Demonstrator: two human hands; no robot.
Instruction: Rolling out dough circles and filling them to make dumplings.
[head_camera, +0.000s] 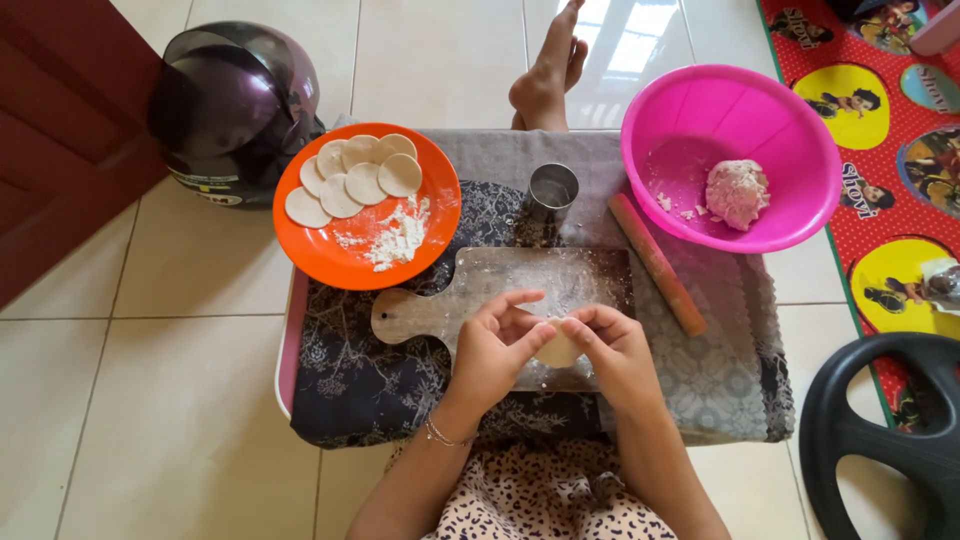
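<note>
A small pale piece of dough (557, 349) sits between both my hands, above a floured wooden cutting board (560, 278). My left hand (492, 350) pinches its left side, with a thin bracelet on that wrist. My right hand (615, 352) grips its right side. An orange plate (340, 255) at the upper left holds several flat round dough discs (352, 177) and a heap of flour (396, 238). A pink bowl (700, 110) at the upper right holds a lump of dough (737, 192).
A wooden rolling pin (657, 262) lies right of the board. A metal cup (551, 192) stands behind it. A dark patterned cloth (370, 370) covers the low table. A dark helmet (233, 105), a bare foot (548, 75), a black ring-shaped object (880, 440) and a red printed mat (900, 150) surround it.
</note>
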